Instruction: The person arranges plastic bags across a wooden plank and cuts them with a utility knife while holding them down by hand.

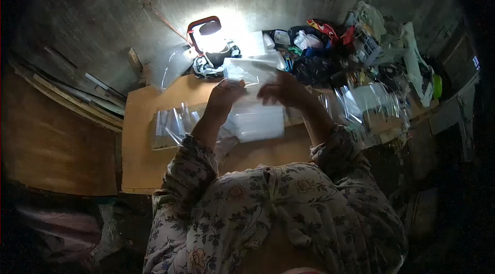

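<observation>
Between my two hands, a clear plastic sheet or bag (248, 71) is held up in front of the lamp. My left hand (227, 96) is closed on its lower left edge. On the right side, my right hand (283, 89) has its fingers bent at the sheet, partly in shadow and blurred. Below them a stack of clear plastic sheets (258, 122) lies on the wooden table (142, 145). More clear plastic (175, 124) lies to the left of the stack.
A lit lamp (212, 39) with a red and black handle stands at the back. Loose plastic wraps (368, 101) lie at the right. Behind them are a black bag (312, 69), cloths and a filled basket (368, 49). A grey wall rises behind.
</observation>
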A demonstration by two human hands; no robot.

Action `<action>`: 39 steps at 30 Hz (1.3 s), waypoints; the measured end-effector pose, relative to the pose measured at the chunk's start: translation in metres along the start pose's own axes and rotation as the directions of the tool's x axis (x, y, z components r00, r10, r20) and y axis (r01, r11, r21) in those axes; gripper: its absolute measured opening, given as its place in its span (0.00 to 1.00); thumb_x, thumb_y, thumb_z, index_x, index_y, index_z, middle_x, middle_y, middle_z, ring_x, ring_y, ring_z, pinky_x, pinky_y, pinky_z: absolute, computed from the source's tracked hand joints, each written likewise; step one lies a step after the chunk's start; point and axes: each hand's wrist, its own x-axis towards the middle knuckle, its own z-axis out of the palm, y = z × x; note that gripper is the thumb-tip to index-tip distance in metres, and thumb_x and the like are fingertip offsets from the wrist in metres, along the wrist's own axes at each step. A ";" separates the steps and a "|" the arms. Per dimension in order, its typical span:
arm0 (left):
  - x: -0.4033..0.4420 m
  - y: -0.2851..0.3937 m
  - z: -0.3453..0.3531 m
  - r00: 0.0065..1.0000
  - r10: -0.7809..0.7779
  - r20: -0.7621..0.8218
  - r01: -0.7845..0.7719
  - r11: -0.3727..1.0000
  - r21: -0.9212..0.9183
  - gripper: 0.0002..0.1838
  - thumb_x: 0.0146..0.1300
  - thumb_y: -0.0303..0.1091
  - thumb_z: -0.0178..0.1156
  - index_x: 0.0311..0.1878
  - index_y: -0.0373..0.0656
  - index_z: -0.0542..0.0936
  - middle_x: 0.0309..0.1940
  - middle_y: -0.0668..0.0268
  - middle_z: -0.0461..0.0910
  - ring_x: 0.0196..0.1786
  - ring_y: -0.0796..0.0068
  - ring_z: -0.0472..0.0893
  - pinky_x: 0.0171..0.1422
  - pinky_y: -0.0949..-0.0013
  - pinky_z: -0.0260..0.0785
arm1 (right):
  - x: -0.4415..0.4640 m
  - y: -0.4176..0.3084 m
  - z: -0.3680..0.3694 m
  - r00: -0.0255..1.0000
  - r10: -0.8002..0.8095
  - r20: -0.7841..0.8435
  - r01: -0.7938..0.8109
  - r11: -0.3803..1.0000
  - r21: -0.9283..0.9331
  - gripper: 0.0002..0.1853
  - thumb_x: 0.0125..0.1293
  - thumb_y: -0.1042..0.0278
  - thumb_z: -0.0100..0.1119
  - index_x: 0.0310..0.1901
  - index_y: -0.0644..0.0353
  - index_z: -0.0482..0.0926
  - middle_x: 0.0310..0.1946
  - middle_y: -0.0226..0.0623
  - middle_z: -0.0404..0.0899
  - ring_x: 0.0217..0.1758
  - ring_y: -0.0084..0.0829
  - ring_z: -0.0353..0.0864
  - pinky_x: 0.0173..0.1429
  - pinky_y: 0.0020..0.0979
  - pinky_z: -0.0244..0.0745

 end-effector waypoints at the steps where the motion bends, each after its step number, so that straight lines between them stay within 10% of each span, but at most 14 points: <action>1: -0.008 -0.001 -0.002 1.000 0.000 0.008 0.000 1.000 -0.003 0.06 0.57 0.32 0.56 0.33 0.39 0.74 0.30 0.66 0.76 0.31 0.79 0.74 0.40 0.75 0.66 | -0.003 -0.008 0.012 0.997 -0.081 -0.003 0.079 0.984 -0.160 0.30 0.58 0.72 0.50 0.62 0.59 0.52 0.28 0.39 0.79 0.28 0.28 0.79 0.29 0.25 0.74; 6: -0.040 -0.015 -0.036 0.988 -0.118 0.097 0.144 0.931 -0.335 0.05 0.58 0.31 0.55 0.32 0.40 0.74 0.25 0.68 0.74 0.29 0.76 0.75 0.32 0.73 0.71 | -0.026 -0.023 0.049 0.994 0.036 -0.106 0.008 0.925 0.381 0.19 0.60 0.69 0.51 0.52 0.66 0.65 0.39 0.41 0.77 0.40 0.30 0.79 0.37 0.29 0.76; 13: -0.063 -0.002 -0.049 0.990 -0.138 0.010 0.135 0.947 -0.292 0.05 0.60 0.32 0.53 0.30 0.43 0.72 0.21 0.69 0.72 0.24 0.80 0.72 0.30 0.77 0.67 | -0.021 -0.030 0.086 0.947 0.184 -0.262 -0.111 0.957 0.269 0.10 0.60 0.70 0.50 0.41 0.67 0.73 0.39 0.40 0.77 0.36 0.28 0.80 0.33 0.27 0.76; 18: -0.050 -0.020 -0.077 0.884 0.015 0.468 0.230 0.858 -0.460 0.06 0.62 0.32 0.49 0.32 0.43 0.71 0.22 0.69 0.72 0.23 0.83 0.72 0.29 0.79 0.66 | -0.022 -0.034 0.109 0.849 -0.338 -0.406 0.292 0.941 -0.174 0.07 0.54 0.69 0.56 0.24 0.62 0.72 0.18 0.28 0.70 0.20 0.21 0.70 0.26 0.24 0.67; 20: -0.049 -0.024 -0.076 0.775 0.115 0.621 0.332 0.762 -0.556 0.06 0.63 0.32 0.47 0.33 0.42 0.71 0.23 0.68 0.72 0.23 0.83 0.72 0.28 0.80 0.65 | -0.026 -0.053 0.116 0.864 -0.186 -0.469 0.197 0.980 -0.025 0.07 0.54 0.69 0.56 0.24 0.61 0.71 0.17 0.28 0.70 0.20 0.20 0.69 0.25 0.23 0.65; 22: -0.049 -0.027 -0.070 0.883 0.012 0.469 0.276 0.795 -0.541 0.07 0.64 0.32 0.46 0.35 0.41 0.71 0.25 0.67 0.73 0.26 0.82 0.73 0.30 0.79 0.67 | -0.026 -0.055 0.120 0.874 0.008 -0.486 0.148 0.948 0.282 0.08 0.56 0.68 0.54 0.23 0.59 0.71 0.17 0.27 0.68 0.19 0.19 0.66 0.24 0.21 0.61; 28: -0.045 -0.020 -0.067 0.689 0.261 0.676 0.459 0.564 -0.686 0.12 0.64 0.29 0.43 0.49 0.38 0.69 0.40 0.59 0.74 0.41 0.71 0.76 0.44 0.69 0.72 | -0.025 -0.049 0.120 0.844 -0.158 -0.512 0.251 0.961 0.117 0.10 0.61 0.63 0.50 0.25 0.58 0.70 0.19 0.27 0.68 0.19 0.19 0.65 0.24 0.22 0.62; 34: -0.054 0.003 -0.057 0.773 0.119 0.623 0.458 0.574 -0.679 0.12 0.62 0.26 0.44 0.49 0.38 0.69 0.41 0.60 0.74 0.40 0.69 0.77 0.43 0.68 0.73 | -0.022 -0.055 0.117 0.889 0.055 -0.455 0.202 0.844 0.496 0.12 0.60 0.64 0.50 0.28 0.65 0.70 0.22 0.36 0.73 0.22 0.26 0.75 0.29 0.27 0.75; 39: -0.049 -0.001 -0.061 0.811 0.119 0.573 0.335 0.708 -0.621 0.12 0.62 0.29 0.45 0.48 0.38 0.69 0.41 0.62 0.74 0.42 0.69 0.76 0.46 0.67 0.70 | -0.024 -0.063 0.112 0.859 -0.090 -0.504 0.233 0.945 0.230 0.09 0.58 0.67 0.52 0.29 0.65 0.69 0.23 0.38 0.75 0.25 0.25 0.78 0.29 0.26 0.75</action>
